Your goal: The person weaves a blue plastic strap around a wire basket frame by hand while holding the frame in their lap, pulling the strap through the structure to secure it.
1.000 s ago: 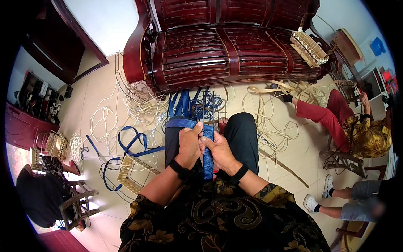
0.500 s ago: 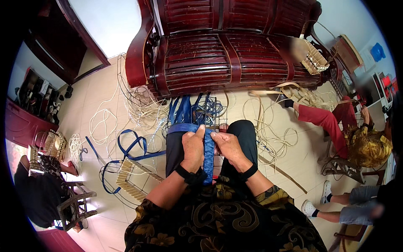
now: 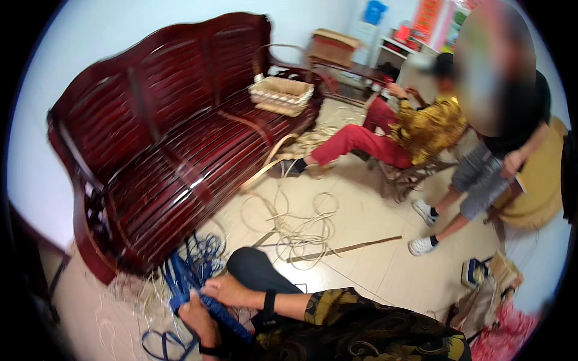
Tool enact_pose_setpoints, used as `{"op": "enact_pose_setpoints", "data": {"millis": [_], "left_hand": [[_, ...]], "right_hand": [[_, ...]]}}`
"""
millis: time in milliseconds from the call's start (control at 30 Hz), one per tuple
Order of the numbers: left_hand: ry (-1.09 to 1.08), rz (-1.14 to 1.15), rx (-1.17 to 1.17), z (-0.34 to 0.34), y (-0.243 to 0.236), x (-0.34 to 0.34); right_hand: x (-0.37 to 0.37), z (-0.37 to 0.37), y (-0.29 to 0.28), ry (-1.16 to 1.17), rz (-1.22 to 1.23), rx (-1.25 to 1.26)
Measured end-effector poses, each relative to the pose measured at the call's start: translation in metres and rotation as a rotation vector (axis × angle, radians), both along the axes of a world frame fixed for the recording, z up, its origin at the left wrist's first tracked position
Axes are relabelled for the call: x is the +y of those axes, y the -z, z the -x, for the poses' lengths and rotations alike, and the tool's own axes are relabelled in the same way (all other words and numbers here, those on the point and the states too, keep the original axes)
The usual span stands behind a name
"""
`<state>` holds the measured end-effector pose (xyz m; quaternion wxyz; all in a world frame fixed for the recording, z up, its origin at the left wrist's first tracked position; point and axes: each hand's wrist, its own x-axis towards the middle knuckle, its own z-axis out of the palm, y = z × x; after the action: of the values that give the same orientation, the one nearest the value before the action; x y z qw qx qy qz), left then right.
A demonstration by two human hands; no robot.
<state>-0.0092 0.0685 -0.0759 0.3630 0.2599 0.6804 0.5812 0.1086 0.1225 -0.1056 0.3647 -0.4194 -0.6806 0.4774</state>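
Low in the view, my left hand [image 3: 197, 319] is closed on a blue woven band, its thumb pressed near a flat blue strap at the band's upper end. Beside it my right hand [image 3: 232, 292] bends over the same end with its fingers pinched on the blue work; the fingertips are partly blurred. The blue woven band [image 3: 232, 323] slants down from my hands toward my lap. Loose blue straps [image 3: 176, 274] fan out beyond my hands toward the sofa. A looped blue strap [image 3: 164, 343] lies on the floor at the lower left.
A dark red wooden sofa [image 3: 180, 174] stands ahead, with a pale woven basket [image 3: 281, 93] on its seat. Tangled cream cord [image 3: 307, 225] and a flat brown strip [image 3: 343, 249] lie on the floor. At the right, one person sits in red trousers [image 3: 355, 144]; another stands in grey shorts [image 3: 481, 183].
The view has swung to the right, so my hands and the band appear farther left and lower. Both hands stay at the upper end of the blue band.
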Motion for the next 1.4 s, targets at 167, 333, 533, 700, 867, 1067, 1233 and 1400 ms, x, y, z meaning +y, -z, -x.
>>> {"op": "enact_pose_setpoints", "data": {"millis": [167,333,533,700,867,1067,1233,1400], "left_hand": [[0.039,-0.008,0.161,0.005,0.008,0.009],[0.038,0.008,0.603,0.035,0.068,0.024],[0.086,0.046,0.964,-0.002,-0.013,0.005],[0.138,-0.088,0.967,-0.009,-0.034,0.002],[0.12,-0.167,0.961,-0.009,-0.044,-0.001],[0.138,-0.229,0.938,-0.006,-0.056,-0.002],[0.144,-0.303,0.858,-0.017,-0.061,0.003],[0.104,-0.306,0.873,-0.017,-0.065,0.009]], "right_hand": [[0.007,0.0,0.009,-0.047,0.076,0.027],[0.006,-0.007,0.009,-0.063,0.051,-0.056],[0.006,-0.011,0.009,-0.053,-0.013,-0.068],[0.005,-0.014,-0.006,-0.012,-0.041,-0.154],[-0.003,-0.019,-0.026,-0.049,-0.113,-0.31],[-0.013,-0.008,-0.049,0.099,-0.432,-0.266],[-0.006,0.01,-0.026,0.124,-0.544,-0.258],[-0.007,0.02,-0.024,-0.066,-0.426,-0.464]]}}
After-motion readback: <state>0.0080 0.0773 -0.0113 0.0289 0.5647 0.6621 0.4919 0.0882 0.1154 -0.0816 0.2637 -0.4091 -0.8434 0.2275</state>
